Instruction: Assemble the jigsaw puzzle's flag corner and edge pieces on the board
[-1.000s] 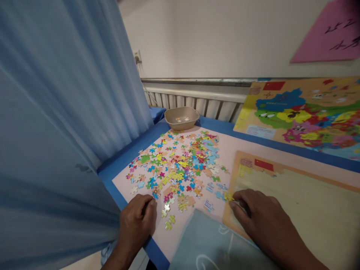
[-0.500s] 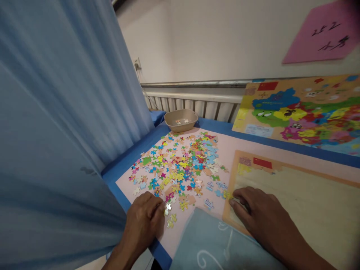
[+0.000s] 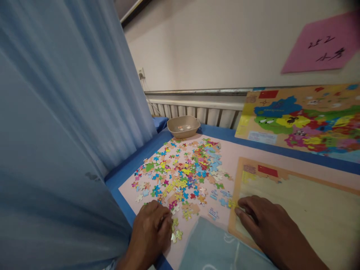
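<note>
My left hand (image 3: 153,230) is closed at the near left of the table, fingers curled in. Beside its fingertips lie several pale yellow puzzle pieces (image 3: 179,234); whatever the fingers hold, if anything, is hidden. My right hand (image 3: 266,221) rests over the left side of a wooden puzzle tray (image 3: 303,202), thumb and forefinger pinching a yellow puzzle piece (image 3: 232,203) at the tray's left border. Pieces with a red flag (image 3: 267,171) and yellow print sit in the tray's upper left corner. Loose colourful puzzle pieces (image 3: 185,171) spread over the pink sheet between the hands.
A beige basin (image 3: 183,132) with a few pieces stands at the back. A finished map picture (image 3: 303,120) leans on the wall at right. The blue curtain (image 3: 70,112) hangs at left; a light blue cloth (image 3: 209,243) lies at the front.
My left hand has drawn slightly nearer to me, and the small pieces beside its fingers have shifted. My right hand stays at the tray's left border. The camera view has tilted slightly.
</note>
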`<action>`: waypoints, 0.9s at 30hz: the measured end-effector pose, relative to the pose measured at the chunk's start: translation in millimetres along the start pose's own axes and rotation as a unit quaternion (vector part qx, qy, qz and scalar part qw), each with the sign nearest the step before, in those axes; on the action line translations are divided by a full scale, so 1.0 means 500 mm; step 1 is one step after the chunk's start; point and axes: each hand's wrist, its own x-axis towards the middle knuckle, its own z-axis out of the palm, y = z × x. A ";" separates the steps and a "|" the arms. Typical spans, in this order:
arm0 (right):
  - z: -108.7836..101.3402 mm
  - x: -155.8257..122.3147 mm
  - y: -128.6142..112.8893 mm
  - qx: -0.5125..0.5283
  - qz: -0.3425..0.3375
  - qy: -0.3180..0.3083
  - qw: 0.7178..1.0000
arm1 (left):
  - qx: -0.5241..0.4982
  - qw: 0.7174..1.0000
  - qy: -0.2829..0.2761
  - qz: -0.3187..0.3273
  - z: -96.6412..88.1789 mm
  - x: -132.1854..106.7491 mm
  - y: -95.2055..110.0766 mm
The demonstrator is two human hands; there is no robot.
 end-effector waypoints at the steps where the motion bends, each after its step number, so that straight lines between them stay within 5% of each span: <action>1: 0.001 0.000 0.001 0.001 0.002 0.002 1.000 | 0.010 1.000 0.017 -0.006 0.001 0.011 -0.004; 6: -0.002 0.001 0.000 0.017 0.009 0.000 1.000 | 0.088 0.993 0.072 -0.017 0.007 0.062 -0.023; 12: -0.005 0.004 -0.004 0.028 0.009 0.003 1.000 | 0.132 0.990 0.036 -0.038 -0.006 0.088 -0.041; 27: -0.006 0.004 -0.007 0.035 0.027 -0.016 0.999 | 0.156 0.985 -0.036 -0.060 -0.005 0.134 0.007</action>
